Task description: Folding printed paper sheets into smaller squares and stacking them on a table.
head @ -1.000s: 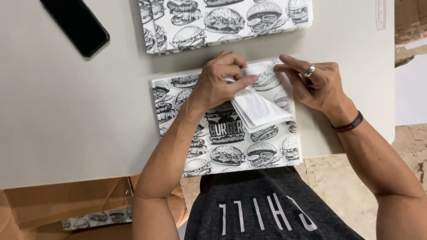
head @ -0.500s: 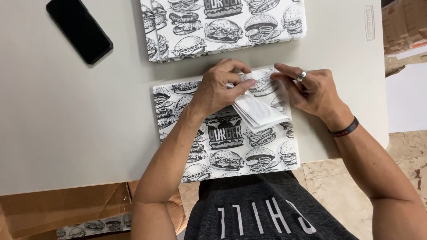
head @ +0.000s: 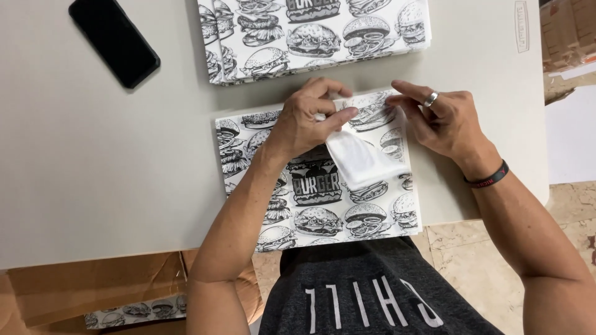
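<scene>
A sheet of black-and-white paper printed with burger drawings (head: 323, 205) lies on the grey table in front of me. Its top right corner is folded over, showing a plain white flap (head: 360, 161). My left hand (head: 304, 118) pinches the folded edge near the sheet's top middle. My right hand (head: 437, 118), with a ring on one finger and a dark wristband, presses fingertips on the sheet's top right corner beside the fold.
A stack of the same printed sheets (head: 310, 34) lies at the table's far edge. A black phone (head: 113, 40) rests face down at the upper left. Brown cardboard (head: 93, 288) with another printed sheet sits below the table's near edge on the left.
The view has shifted slightly, and both hands have stayed on the folded corner. The white flap looks much the same.
</scene>
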